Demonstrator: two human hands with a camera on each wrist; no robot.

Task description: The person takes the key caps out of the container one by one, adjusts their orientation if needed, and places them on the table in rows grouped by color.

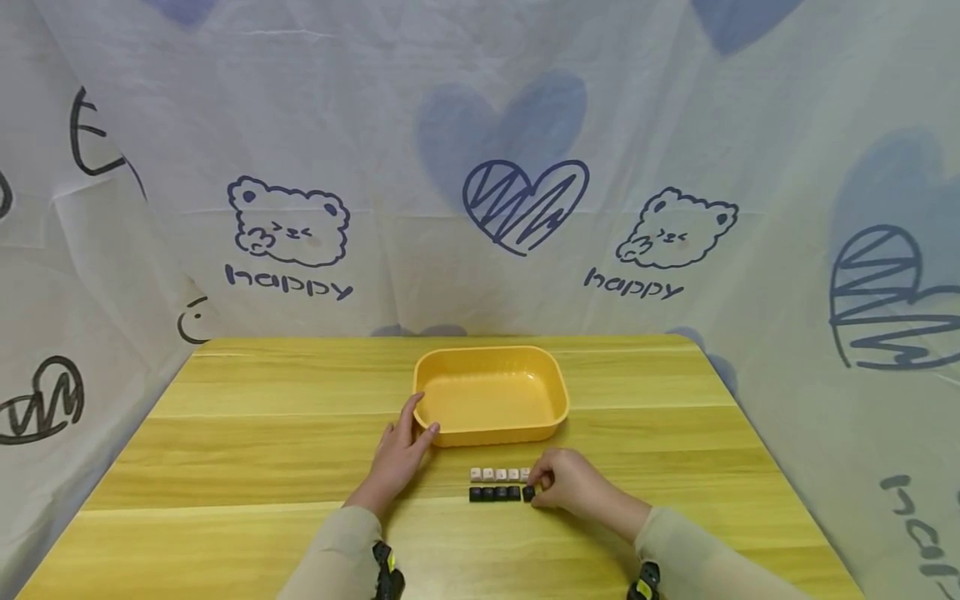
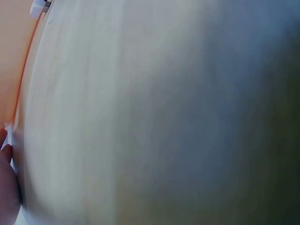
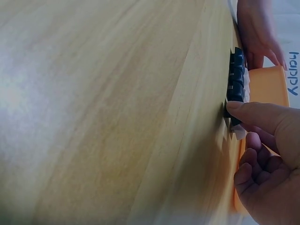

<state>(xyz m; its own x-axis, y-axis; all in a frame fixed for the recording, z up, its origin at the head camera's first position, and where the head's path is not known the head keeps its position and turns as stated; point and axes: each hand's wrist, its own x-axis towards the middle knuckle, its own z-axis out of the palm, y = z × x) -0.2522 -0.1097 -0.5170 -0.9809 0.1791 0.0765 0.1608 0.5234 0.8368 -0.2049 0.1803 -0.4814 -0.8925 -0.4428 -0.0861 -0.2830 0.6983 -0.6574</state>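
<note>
My left hand [image 1: 397, 458] rests against the near left corner of a yellow plastic basin [image 1: 495, 437], its spread fingers touching the rim. A row of white keycaps [image 1: 489, 475] lies in front of the basin. Just nearer to me runs a row of black keycaps [image 1: 495, 494]. With thumb and index finger, my right hand [image 1: 573, 483] pinches the black keycap [image 1: 529, 493] at the right end, a narrow gap from its neighbour. Its other fingers are curled in, seen in the right wrist view, and they partly hide the last white keycap.
All this stands on a wood-grain table [image 1: 262, 467]. Behind it and at both sides hangs a pale cloth [image 1: 405, 250] printed with hearts and bears. The basin's inside shows a bare yellow floor. Dark wristbands sit on both sleeves.
</note>
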